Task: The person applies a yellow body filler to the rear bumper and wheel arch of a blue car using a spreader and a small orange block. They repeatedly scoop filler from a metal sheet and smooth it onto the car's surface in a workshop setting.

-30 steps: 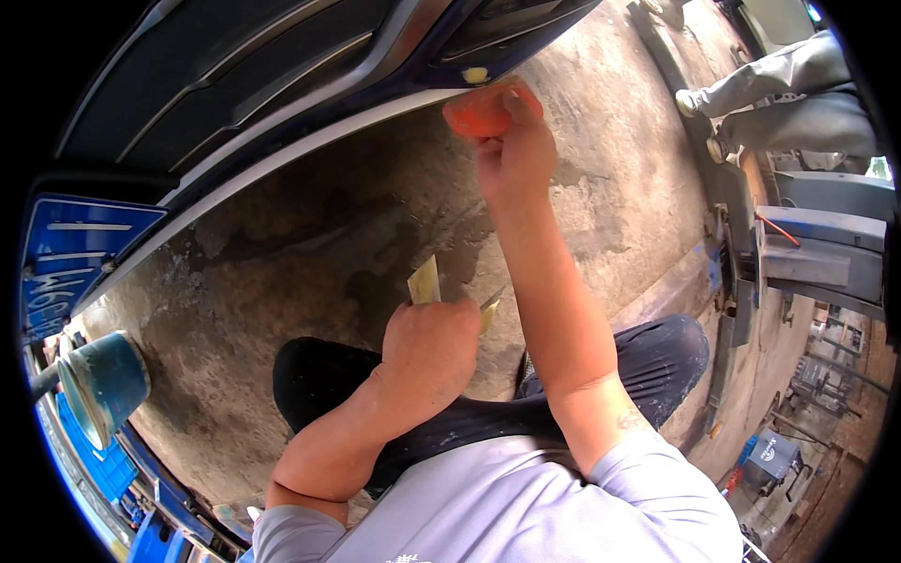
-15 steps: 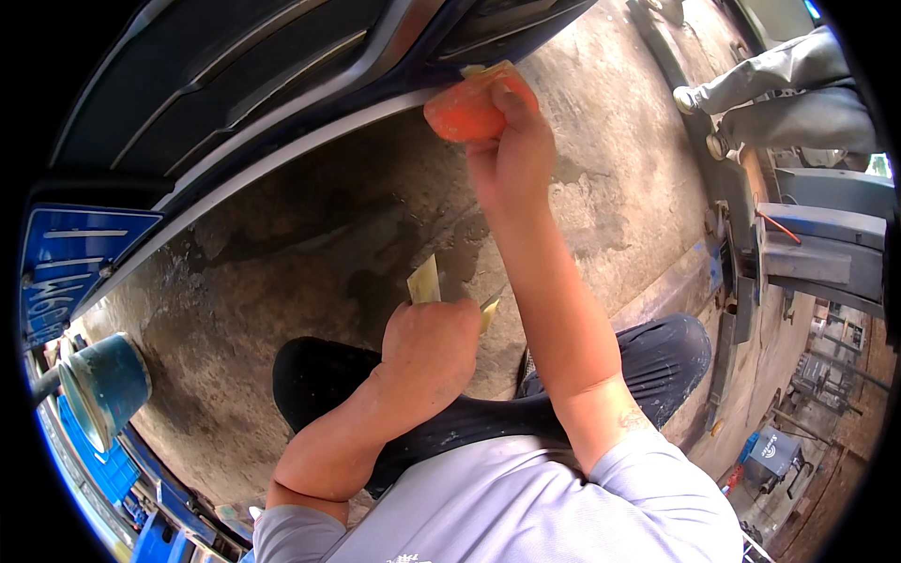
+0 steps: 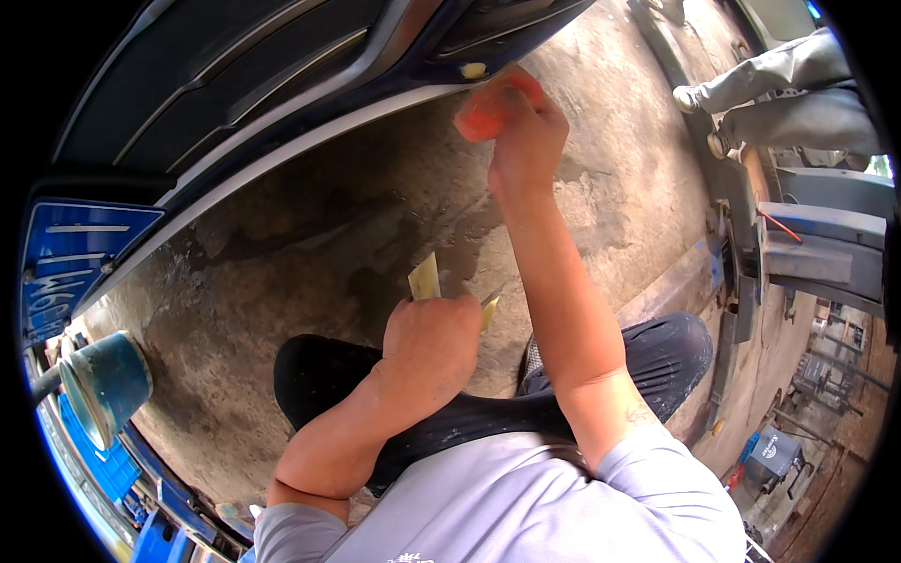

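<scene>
In the head view, the right hand (image 3: 526, 141) reaches up and forward with its fingers curled tight around an orange spreader (image 3: 488, 111), pressing it against the lower edge of a dark blue car bumper (image 3: 310, 89). Just above the spreader, a small yellowish dab of filler (image 3: 474, 69) sits on the bumper's blue surface. A pale strip (image 3: 282, 155) runs along the bumper's underside, curving down to the left.

The left hand (image 3: 432, 347) rests low, near the person's knee, its fingers closed into a fist around thin yellow scrapers (image 3: 425, 280); one blade sticks up above the knuckles and a second tip (image 3: 489, 306) shows at the right of the fist.

At the far left, a blue licence plate (image 3: 70, 267) hangs on the car, and below it a blue tin (image 3: 103, 385) stands on the stained concrete floor (image 3: 310, 244). At the upper right, another person's legs in grey trousers (image 3: 798, 94) stand well apart from the hands, beside grey metal equipment (image 3: 817, 249).
</scene>
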A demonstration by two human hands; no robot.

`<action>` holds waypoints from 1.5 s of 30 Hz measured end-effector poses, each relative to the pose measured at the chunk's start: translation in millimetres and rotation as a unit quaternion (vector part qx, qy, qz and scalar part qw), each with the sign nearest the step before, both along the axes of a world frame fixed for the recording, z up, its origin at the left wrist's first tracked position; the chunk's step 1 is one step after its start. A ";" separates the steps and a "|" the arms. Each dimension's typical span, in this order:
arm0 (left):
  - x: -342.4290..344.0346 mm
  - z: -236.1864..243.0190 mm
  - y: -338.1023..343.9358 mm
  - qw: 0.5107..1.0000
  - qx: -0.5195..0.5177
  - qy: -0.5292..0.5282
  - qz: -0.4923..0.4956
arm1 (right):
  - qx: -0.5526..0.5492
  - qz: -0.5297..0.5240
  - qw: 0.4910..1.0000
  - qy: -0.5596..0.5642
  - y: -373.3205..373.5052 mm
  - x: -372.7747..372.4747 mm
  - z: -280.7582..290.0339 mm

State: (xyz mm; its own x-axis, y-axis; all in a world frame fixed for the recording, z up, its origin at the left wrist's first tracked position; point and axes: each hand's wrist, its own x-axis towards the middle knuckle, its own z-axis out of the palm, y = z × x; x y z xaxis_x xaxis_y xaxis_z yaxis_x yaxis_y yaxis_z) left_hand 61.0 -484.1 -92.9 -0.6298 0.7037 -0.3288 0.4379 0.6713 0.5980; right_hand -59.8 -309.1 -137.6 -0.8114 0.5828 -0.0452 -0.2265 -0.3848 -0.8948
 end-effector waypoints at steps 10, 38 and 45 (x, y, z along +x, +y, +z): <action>-0.5 1.6 3.8 1.000 -0.006 -0.006 -0.009 | 0.348 -0.034 0.932 -0.095 -26.1 6.6 -20.5; 1.6 1.7 8.2 1.000 -0.013 0.012 -0.014 | 0.431 -0.056 0.887 -0.158 -2.4 4.3 -5.9; 0.5 1.8 10.0 1.000 0.004 0.007 -0.017 | 0.451 -0.055 0.885 -0.100 -22.5 12.7 -3.2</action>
State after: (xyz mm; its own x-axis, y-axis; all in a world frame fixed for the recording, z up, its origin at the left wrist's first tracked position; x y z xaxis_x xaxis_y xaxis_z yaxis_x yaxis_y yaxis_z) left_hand 61.6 -474.1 -91.1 -0.6099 0.7272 -0.3148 0.4680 0.6512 0.5975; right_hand -47.1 -331.6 -140.8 -0.7761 0.5296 0.3424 -0.0214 0.5205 -0.8536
